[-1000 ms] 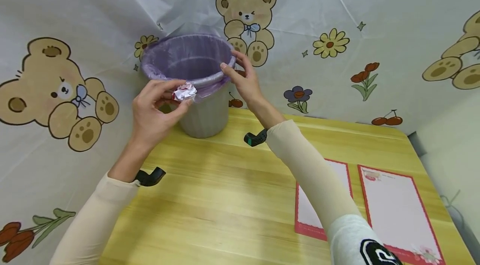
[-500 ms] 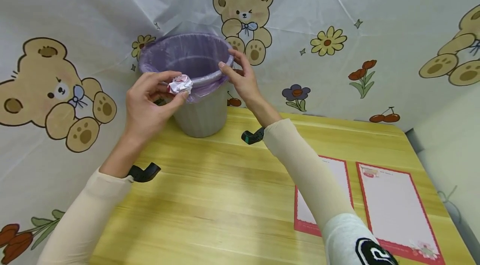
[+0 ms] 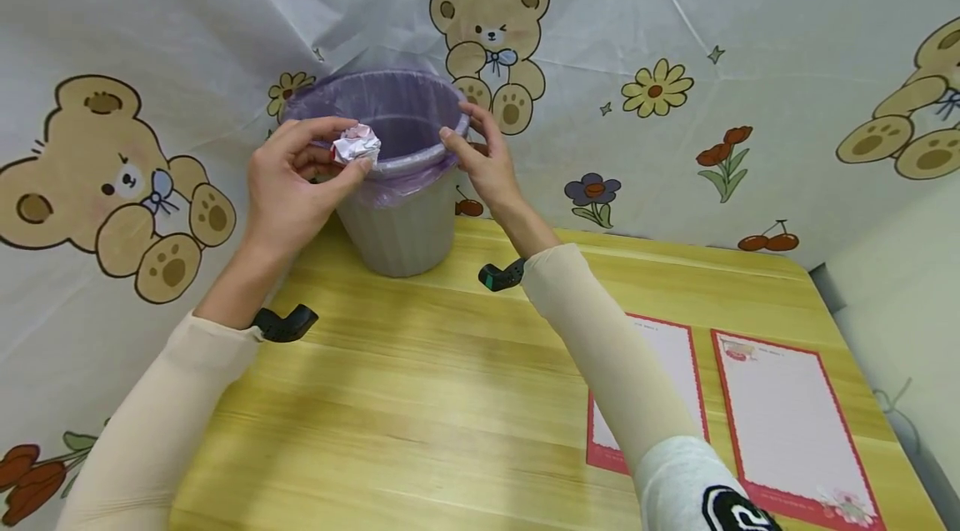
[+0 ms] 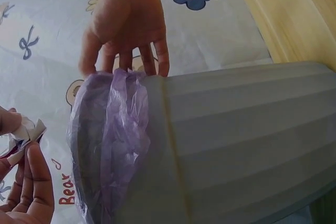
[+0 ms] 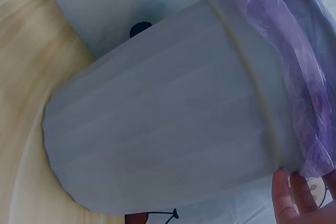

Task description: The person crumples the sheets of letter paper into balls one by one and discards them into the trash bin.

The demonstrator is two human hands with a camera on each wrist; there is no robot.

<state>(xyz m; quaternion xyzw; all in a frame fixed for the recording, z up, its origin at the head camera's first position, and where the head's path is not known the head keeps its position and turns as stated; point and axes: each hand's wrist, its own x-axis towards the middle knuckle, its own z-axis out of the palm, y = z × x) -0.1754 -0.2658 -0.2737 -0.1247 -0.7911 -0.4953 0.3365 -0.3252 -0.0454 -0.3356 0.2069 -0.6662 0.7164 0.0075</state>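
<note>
My left hand (image 3: 285,185) pinches a crumpled silvery-white wrapper (image 3: 356,145) with reddish edges between thumb and fingers. It is up at the near left rim of a grey trash can (image 3: 405,235), overlapping the opening in the head view. A thin purple bag (image 3: 397,187) lines the can and folds down over its rim. On the can's right side, my right hand (image 3: 491,160) grips the lined rim, thumb at the near edge and fingers farther round. The left wrist view shows the same right hand (image 4: 131,22) at the bag's edge. The can's bottom is hidden.
The can stands on a yellow wood-grain table (image 3: 420,381), against a white cloth (image 3: 585,14) printed with bears and flowers. Two red-bordered paper sheets (image 3: 787,414) lie at the right, one partly under the right forearm in view. Black wrist cameras (image 3: 285,323) jut from both wrists.
My left hand has risen with the wrapper, from below the near rim to the level of the opening, and slightly left. The right hand stays on the rim.
</note>
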